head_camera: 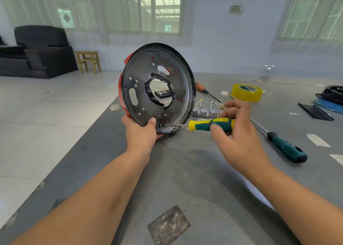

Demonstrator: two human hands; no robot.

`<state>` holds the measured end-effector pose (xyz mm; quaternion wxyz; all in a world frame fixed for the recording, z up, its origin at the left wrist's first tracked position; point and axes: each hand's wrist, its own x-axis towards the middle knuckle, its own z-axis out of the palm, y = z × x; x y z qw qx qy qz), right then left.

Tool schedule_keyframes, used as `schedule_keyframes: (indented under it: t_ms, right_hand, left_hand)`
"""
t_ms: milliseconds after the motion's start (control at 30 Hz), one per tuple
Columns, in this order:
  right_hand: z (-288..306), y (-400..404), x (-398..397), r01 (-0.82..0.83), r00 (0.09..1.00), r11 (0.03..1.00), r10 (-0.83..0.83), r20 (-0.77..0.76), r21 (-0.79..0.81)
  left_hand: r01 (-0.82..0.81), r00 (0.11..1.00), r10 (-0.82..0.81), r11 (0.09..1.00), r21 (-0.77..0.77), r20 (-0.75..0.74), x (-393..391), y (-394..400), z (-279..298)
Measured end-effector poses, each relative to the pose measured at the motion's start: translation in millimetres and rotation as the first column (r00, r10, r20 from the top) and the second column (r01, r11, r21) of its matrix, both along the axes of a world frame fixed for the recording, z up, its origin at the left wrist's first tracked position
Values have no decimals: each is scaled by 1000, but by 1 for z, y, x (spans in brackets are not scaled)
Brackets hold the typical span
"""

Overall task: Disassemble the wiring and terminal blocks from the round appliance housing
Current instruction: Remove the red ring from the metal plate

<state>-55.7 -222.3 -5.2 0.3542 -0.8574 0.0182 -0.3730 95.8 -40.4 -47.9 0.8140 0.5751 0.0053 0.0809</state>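
Room: pale tiled floor at left, curtained windows across the top, a black armchair (39, 49) and a small wooden stool (88, 61) in the upper left.
Surface: a grey worn table (185, 170) fills the lower and right frame; its left edge runs diagonally from lower left toward the centre.
Housing: the round black metal housing with a red outer rim (157, 88) stands on edge at frame centre, near the table's left edge, its inner face toward the camera.
Left hand: the left hand (142, 131) grips the housing's lower rim, thumb on the inner face.
Right hand: the right hand (239, 133) pinches the yellow-and-green screwdriver (209, 124) in curled fingers; its tip meets the housing's lower rim beside the thumb.
Hidden: the screw at the tip is too small to make out; the housing's red back is mostly out of sight.
Terminal blocks: small grey blocks with thin wires (204, 112) lie just right of the housing, partly behind the hand.
Right side: a dark green screwdriver (284, 146), an orange-handled screwdriver (204, 89), a yellow tape roll (246, 92); a black and blue object is cut off at the right edge.
Open room: bare table in the lower centre, between the forearms.
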Motion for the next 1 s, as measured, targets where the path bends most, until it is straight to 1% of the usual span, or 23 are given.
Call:
schedule_keyframes:
  t_ms: [67,100,233,300,367,400,500,567,633,700,833,967,1000]
  right_hand:
    - [2,-2,2,56,997,998,-55,-46,17]
    - [2,-3,3,50,997,999,-49,-53,18]
    - [-1,-3,3,-57,998,998,58,-12,36]
    - [0,-1,2,-28,999,998,29,-14,52]
    - [0,-4,3,55,997,998,-55,-55,12]
    - [-1,-6,4,61,996,998,-61,-59,-1]
    - [-3,-6,5,-41,999,999,42,-35,29]
    - [-2,-4,3,-60,997,996,63,-49,71]
    - [-1,-4,2,-8,997,998,13,-70,69]
    - [-1,-5,2,40,997,999,-39,-70,9]
    - [0,2,0,-43,999,998,43,-1,34]
    - [1,0,-1,11,999,999,-9,-53,39]
    - [0,-1,-1,3,998,999,0,-60,51]
  left_hand:
    - [-1,1000,1,1000,0,-6,0,0,0]
    - [-3,1000,3,1000,8,-6,0,1,0]
    - [-5,1000,5,1000,5,-2,1,1,0]
    - [-7,1000,7,1000,-2,-1,1,1,-1]
    - [-12,1000,12,1000,-3,-2,1,1,-1]
    - [-14,1000,14,1000,-4,-2,1,1,-1]
    - [-5,1000,5,1000,-23,-1,1,1,-1]
    - [3,1000,-3,1000,-31,7,1,1,-1]
    - [1,1000,-1,1000,-23,12,0,1,-1]
    - [-3,1000,4,1000,-19,11,0,2,-1]
    - [3,1000,-3,1000,-30,10,0,1,0]
    - [-1,1000,1,1000,-25,-2,1,1,0]
    - [0,1000,0,1000,-27,-5,1,1,-1]
